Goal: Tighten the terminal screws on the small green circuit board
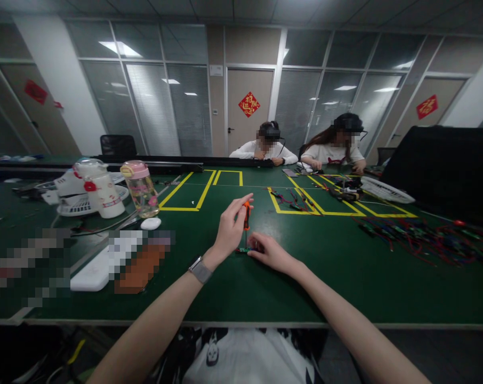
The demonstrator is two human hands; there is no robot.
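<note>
At frame centre, the left hand (230,228) is pinching an orange screwdriver (247,215) upright over a small connector (244,249) that the right hand (270,252) is pinching steady on the green surface (265,288).

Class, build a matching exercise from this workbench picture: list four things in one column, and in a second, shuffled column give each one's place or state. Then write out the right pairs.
Column one:
1. left hand
2. right hand
3. pink-lidded bottle
4. loose wires

Column two:
A. spread over the table's far right
B. holds the orange screwdriver upright
C. stands at the left, beside a white bottle
D. rests on the green table, fingers on a small part

Pairs: 1-B, 2-D, 3-C, 4-A
</note>
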